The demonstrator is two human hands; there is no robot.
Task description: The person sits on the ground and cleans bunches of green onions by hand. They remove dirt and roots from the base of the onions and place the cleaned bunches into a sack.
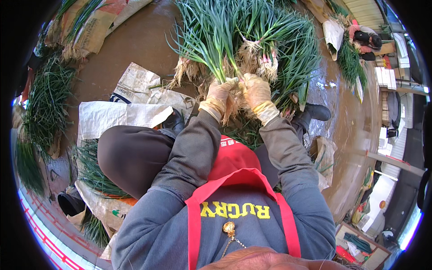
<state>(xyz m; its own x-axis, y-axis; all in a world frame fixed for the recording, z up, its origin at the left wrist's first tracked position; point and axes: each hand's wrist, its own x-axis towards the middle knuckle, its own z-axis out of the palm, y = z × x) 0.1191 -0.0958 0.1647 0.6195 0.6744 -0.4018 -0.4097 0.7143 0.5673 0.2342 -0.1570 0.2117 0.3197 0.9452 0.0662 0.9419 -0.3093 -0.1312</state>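
Observation:
My left hand point(221, 93), in a pale rubber glove, grips a small bunch of green onions point(218, 69) near its lower stalks, leaves pointing away from me. Beside it, my right hand point(257, 92), gloved the same way, pinches the base of a green onion stalk point(236, 67). Stringy tan roots point(231, 106) hang below and between the hands. Just beyond lies a large heap of green onions point(293, 44). On top of it a cluster with pinkish bulbs and roots point(268, 64) faces me.
Flattened woven sacks point(135, 84) lie left on the wet brown floor point(128, 44). More green onions are heaped at the far left point(49, 101) and by my left knee point(96, 168). A black boot point(317, 112) stands right. Another person point(366, 38) crouches at the upper right.

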